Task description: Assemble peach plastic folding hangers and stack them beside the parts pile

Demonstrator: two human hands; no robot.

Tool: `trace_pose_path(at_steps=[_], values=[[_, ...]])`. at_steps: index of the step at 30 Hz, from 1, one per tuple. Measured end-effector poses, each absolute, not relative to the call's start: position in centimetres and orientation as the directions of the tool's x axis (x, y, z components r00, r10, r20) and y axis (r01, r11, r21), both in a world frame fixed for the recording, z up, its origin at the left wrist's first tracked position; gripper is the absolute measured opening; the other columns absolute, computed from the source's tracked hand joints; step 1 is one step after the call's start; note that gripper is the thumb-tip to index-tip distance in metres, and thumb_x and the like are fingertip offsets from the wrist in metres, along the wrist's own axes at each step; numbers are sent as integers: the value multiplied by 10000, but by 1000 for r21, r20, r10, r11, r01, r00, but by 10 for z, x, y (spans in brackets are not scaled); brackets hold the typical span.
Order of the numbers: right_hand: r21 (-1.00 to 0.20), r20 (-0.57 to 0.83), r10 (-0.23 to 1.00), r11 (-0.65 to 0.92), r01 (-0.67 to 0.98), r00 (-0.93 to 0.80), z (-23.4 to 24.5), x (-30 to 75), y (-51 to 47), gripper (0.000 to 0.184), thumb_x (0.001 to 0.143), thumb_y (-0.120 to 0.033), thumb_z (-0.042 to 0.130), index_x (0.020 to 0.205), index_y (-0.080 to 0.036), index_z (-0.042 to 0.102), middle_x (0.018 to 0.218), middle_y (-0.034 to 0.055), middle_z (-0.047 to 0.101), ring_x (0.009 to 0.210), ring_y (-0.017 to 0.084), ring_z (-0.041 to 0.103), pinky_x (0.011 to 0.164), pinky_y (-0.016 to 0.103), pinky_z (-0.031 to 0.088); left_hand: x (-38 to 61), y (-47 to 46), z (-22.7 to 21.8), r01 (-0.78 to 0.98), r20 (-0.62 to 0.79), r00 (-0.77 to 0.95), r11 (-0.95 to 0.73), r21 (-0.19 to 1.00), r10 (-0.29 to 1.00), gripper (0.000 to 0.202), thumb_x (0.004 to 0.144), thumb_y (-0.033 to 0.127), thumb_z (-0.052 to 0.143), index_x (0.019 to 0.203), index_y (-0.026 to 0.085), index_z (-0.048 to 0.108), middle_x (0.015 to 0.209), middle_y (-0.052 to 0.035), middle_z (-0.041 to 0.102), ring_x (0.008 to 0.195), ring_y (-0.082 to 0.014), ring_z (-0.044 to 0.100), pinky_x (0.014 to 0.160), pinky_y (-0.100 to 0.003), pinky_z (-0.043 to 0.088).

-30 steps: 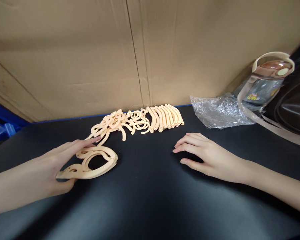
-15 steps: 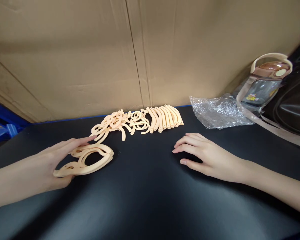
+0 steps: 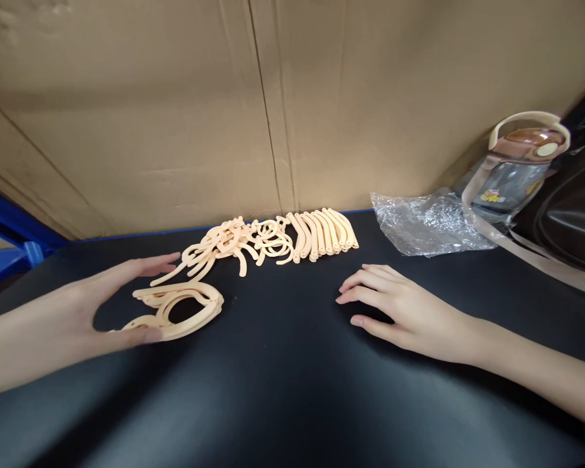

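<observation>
My left hand (image 3: 95, 305) is open at the left, thumb and fingers spread wide around the left end of a small stack of beige plastic folding hanger pieces (image 3: 195, 325). The thumb overlaps the near edge of the stack; whether it presses on it I cannot tell. The fingertips are apart from the stack's far side. My right hand (image 3: 387, 305) hovers over or rests on the black table (image 3: 283, 390), fingers loosely curled and apart, holding nothing. Behind, a jumbled pile of beige hooked pieces (image 3: 229, 240) lies beside a neat row of curved beige arms (image 3: 322, 234).
A crumpled clear plastic bag (image 3: 429, 224) lies at the back right. Next to it stands a water bottle (image 3: 511, 175) with a brown lid and a strap (image 3: 546, 257). A cardboard wall (image 3: 175, 117) closes off the back. A blue metal frame (image 3: 10, 240) shows at the left edge.
My left hand has loosened from the stack: its fingers have lifted away from the far side and spread. The stack has barely shifted. My right hand has stayed in place.
</observation>
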State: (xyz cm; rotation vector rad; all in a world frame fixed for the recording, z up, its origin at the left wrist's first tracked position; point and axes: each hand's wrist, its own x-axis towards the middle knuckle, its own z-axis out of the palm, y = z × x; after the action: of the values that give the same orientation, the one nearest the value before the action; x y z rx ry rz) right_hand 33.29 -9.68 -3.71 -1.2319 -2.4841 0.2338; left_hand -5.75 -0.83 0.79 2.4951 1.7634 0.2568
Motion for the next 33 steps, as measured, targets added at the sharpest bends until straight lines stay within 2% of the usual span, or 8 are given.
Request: trace_pose_path(at_steps=[4,10,12,20,24,26,29,33], values=[[-290,242,791,611,736,-562,-38,333,-97,248,938,-299,474,1137,-236,608,1136,73,609,1078,234,560,953,443,432,-34,6,23,911,105,276,-295,288,955,668,694,714,452,1122,221,591,1173,-35,666,1067,-266,615,947,-374,467],[-276,236,783,622,733,-576,-38,333,-99,242,939,-301,478,1127,-221,608,1141,68,600,1082,224,551,1016,463,384,1,28,18,956,28,292,-293,23,956,495,873,541,365,1213,213,515,1074,-71,682,878,-292,623,705,-357,428],[-266,236,782,623,735,-577,-37,333,-99,240,941,-302,477,1123,-217,608,1138,65,600,1082,221,550,1037,468,365,5,32,17,957,23,290,-291,14,957,466,874,508,373,1180,198,538,1014,-75,694,824,-296,621,656,-344,396],[-228,243,775,630,742,-584,-37,333,-101,241,947,-292,469,1123,-210,611,1143,56,589,1080,213,537,1053,450,355,4,34,18,927,74,235,-246,283,969,369,793,441,495,1027,164,567,807,-32,713,735,-191,642,651,-268,452],[-219,249,774,631,744,-583,-38,333,-101,237,947,-292,471,1118,-212,615,1141,52,588,1074,210,539,1032,441,377,14,13,26,750,176,169,-243,616,970,330,736,457,588,908,175,586,770,-11,675,727,-157,621,638,-237,462],[-212,257,768,636,742,-586,-39,333,-101,237,946,-291,472,1120,-215,614,1135,54,590,1070,210,547,1040,454,371,25,-3,29,623,269,149,-302,722,952,271,700,404,651,839,177,599,787,-3,655,711,-136,600,646,-229,463],[-214,253,770,635,742,-586,-40,334,-101,241,945,-292,473,1127,-220,614,1140,55,590,1074,211,549,1036,451,378,43,-28,25,545,329,237,-406,734,914,255,730,360,654,921,200,600,759,13,664,664,-129,597,625,-232,461],[-222,234,781,623,750,-580,-40,334,-100,267,948,-310,469,1161,-216,599,1168,53,583,1100,212,533,1060,454,354,60,-56,5,590,238,472,-505,630,849,161,818,292,556,958,237,612,624,52,626,555,-115,557,532,-221,421]])
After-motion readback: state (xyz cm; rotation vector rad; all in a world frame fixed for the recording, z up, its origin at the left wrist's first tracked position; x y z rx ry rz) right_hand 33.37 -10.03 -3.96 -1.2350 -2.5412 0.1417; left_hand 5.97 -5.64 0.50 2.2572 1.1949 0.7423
